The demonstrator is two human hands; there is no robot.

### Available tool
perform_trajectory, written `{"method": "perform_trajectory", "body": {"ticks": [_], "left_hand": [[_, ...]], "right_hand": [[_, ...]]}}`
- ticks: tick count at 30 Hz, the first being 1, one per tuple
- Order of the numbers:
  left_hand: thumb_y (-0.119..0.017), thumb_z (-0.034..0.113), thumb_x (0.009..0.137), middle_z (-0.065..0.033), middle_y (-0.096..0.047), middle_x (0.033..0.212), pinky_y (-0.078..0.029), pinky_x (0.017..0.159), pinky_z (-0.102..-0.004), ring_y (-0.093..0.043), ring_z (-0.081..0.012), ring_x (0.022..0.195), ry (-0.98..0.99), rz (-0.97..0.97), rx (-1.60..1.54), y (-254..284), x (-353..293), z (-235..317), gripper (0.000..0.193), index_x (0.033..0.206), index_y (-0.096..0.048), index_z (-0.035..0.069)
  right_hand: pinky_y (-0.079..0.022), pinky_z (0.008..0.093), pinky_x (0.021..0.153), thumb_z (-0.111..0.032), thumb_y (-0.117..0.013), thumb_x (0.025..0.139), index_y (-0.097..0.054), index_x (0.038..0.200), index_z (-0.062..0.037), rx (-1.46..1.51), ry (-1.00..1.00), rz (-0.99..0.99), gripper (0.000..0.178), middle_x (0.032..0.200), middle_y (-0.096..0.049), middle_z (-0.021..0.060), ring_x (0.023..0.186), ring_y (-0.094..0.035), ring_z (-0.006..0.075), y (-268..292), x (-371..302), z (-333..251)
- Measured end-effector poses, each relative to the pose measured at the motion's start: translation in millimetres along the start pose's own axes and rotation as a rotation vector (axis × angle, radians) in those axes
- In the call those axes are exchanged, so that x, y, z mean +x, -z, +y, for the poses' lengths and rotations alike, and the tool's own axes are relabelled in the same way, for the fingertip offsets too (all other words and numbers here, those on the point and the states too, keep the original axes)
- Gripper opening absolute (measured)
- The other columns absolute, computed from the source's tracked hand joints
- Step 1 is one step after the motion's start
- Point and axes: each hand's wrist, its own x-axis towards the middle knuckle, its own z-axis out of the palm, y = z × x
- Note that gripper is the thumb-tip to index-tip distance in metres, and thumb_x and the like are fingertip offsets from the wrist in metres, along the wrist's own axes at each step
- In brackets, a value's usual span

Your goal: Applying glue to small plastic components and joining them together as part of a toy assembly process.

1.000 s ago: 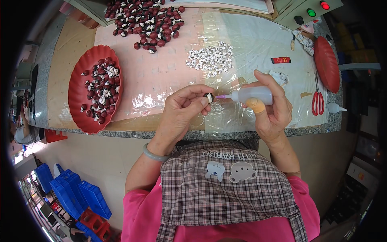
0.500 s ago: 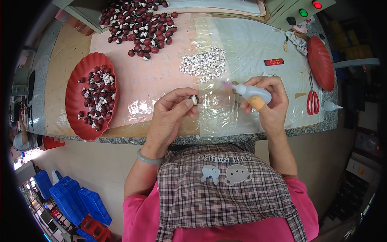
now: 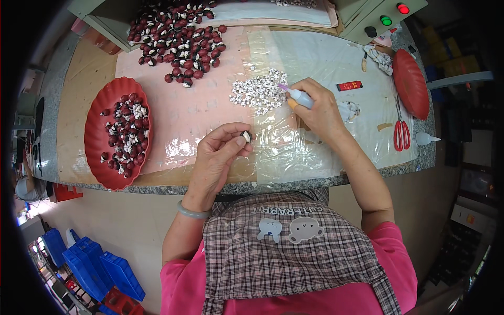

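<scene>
Between thumb and fingers, my left hand [image 3: 218, 152] pinches a small dark and white figure piece [image 3: 245, 136] above the plastic-covered table. My right hand [image 3: 317, 107] is closed round a squeeze bottle [image 3: 301, 98] with a purple nozzle tip. That tip points left, at the right side of a pile of small white pieces [image 3: 260, 92]; whether it touches them I cannot tell. A yellowish wrap covers one finger or thumb of my right hand. On the left, a scalloped red dish [image 3: 94, 142] holds dark red pieces with white parts on them.
Many dark red, black and white pieces [image 3: 184, 47] lie at the back left. Along the right are a red-and-black packet [image 3: 349, 85], red-handled scissors [image 3: 401, 135], another red dish [image 3: 412, 84] and a second small bottle [image 3: 426, 138]. A metal housing with lights [image 3: 386, 21] stands behind.
My right hand has moved forward and left with the bottle, bringing its tip to the white pile. My left hand keeps its pinch on the small piece, and the whole view has shifted slightly.
</scene>
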Motion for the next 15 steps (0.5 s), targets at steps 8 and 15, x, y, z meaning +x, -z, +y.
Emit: {"method": "perform_trajectory", "body": {"ticks": [8, 15], "left_hand": [[-0.058, 0.000, 0.089, -0.0075, -0.064, 0.092, -0.051, 0.076, -0.0241, -0.061, -0.0122, 0.081, 0.009, 0.013, 0.010, 2, -3, -2, 0.024, 0.113, -0.059, -0.003], [-0.057, -0.001, 0.088, -0.0079, -0.065, 0.093, -0.051, 0.074, -0.0231, -0.062, -0.0119, 0.080, -0.002, 0.011, 0.002, 1, -10, 0, 0.024, 0.112, -0.060, -0.002]], "right_hand": [[-0.048, 0.0356, 0.072, -0.001, -0.067, 0.073, -0.064, 0.098, -0.0016, -0.240, 0.271, -0.044, 0.025, 0.091, -0.057, 0.0137, 0.080, -0.060, 0.0310, -1, 4, -2], [-0.051, 0.0412, 0.074, -0.003, -0.068, 0.071, -0.056, 0.097, -0.0018, -0.290, 0.296, -0.221, 0.028, 0.095, -0.056, 0.0140, 0.085, -0.061, 0.0353, 2, -2, -6]]}}
